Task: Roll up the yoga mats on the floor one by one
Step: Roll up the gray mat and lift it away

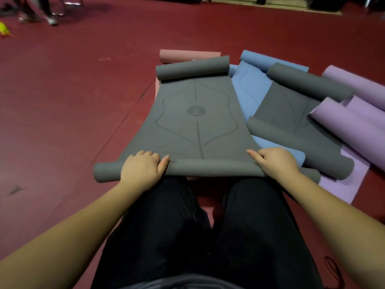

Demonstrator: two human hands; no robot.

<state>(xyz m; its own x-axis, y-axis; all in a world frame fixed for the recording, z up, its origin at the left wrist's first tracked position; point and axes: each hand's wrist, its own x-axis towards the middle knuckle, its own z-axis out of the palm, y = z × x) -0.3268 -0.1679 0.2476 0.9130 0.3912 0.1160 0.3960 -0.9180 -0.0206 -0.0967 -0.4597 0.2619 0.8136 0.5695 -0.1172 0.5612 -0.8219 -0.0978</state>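
A grey yoga mat [193,122] with a printed line pattern lies lengthwise on the floor in front of me. Its far end is curled into a roll, and its near end is rolled into a tube [208,167] just past my knees. My left hand [143,167] grips the left part of that near roll, fingers curled over its top. My right hand [275,161] grips the right part the same way. A second grey mat [291,105], a blue mat [250,86], a pink mat [183,56] and purple mats [354,113] lie partly rolled beside and behind it.
The floor [73,90] is dark red. A person's legs and shoes [50,17] stand at the far left, near a yellow object [4,29]. Dark equipment lines the far wall. A thin black cord [333,268] lies on the floor at the lower right.
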